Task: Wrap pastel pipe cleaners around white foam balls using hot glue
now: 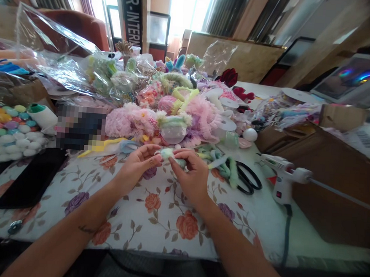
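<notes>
Both hands meet over the flowered tablecloth (154, 212) near the table's middle. My left hand (137, 164) pinches one end of a small pale green fuzzy piece (168, 154), thumb and fingers closed on it. My right hand (192, 173) curls round the piece's other end, fingers closed. Just behind them lies a heap of pink, purple and green fluffy craft pieces (174, 112).
Black scissors (248, 176) and a white glue gun (282, 175) with its cord lie right of my hands. A brown cardboard box (328, 178) fills the right side. A black phone (32, 178) and a bag of pastel pom-poms (8, 130) sit at left.
</notes>
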### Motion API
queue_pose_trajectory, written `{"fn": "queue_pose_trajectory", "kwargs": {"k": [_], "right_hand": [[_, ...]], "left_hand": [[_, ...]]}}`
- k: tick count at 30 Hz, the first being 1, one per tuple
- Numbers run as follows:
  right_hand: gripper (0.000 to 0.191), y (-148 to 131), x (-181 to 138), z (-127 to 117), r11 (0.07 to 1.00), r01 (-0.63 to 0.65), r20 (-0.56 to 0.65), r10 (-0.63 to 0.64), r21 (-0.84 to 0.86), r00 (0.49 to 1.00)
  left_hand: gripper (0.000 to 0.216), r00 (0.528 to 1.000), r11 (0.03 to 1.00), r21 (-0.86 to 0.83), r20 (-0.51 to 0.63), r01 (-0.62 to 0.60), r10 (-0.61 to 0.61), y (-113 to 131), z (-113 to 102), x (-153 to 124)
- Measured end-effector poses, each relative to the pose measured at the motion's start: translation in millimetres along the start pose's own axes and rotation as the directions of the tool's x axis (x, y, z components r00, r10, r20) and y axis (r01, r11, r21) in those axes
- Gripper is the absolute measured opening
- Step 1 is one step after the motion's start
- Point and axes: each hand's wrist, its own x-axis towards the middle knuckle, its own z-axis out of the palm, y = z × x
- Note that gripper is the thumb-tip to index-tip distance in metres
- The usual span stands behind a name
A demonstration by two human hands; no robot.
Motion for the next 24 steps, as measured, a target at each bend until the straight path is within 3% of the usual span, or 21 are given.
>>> {"fn": "queue_pose_trajectory", "kwargs": {"k": [3, 5, 10, 18, 24], "right_hand": [[0.005, 1.9, -4.6, 2.0, 0.963, 0.245, 0.031, -0.243, -0.114, 0.969], [0.009, 3.4, -7.8, 3.2, 0.931, 0.331, 0.066, -0.324, -0.151, 0.944], [0.015, 7.2, -11.4, 3.5, 0.894, 0.400, 0.106, -0.386, -0.201, 0.916], [0.017, 3.7, -11.1, 1.5, 0.830, 0.488, 0.143, -0.467, -0.272, 0.873], [0.017, -1.6, -11.9, 0.0, 0.759, 0.551, 0.200, -0.514, -0.348, 0.834]], "left_hand": [[0.035, 0.996, 0.989, -0.124, 0.015, 0.084, -0.083, 0.3, 2.9, 0.0], [0.032, 0.995, 0.982, -0.162, 0.004, 0.095, -0.096, -0.2, 4.1, -0.4], [0.029, 0.990, 0.980, -0.179, -0.092, 0.088, -0.106, -1.5, 3.5, -1.8], [0.029, 0.993, 0.955, -0.291, -0.072, 0.064, -0.088, 0.2, 5.2, -1.5], [0.029, 0.990, 0.956, -0.294, -0.128, 0.018, -0.058, 2.3, 1.8, 1.4]]}}
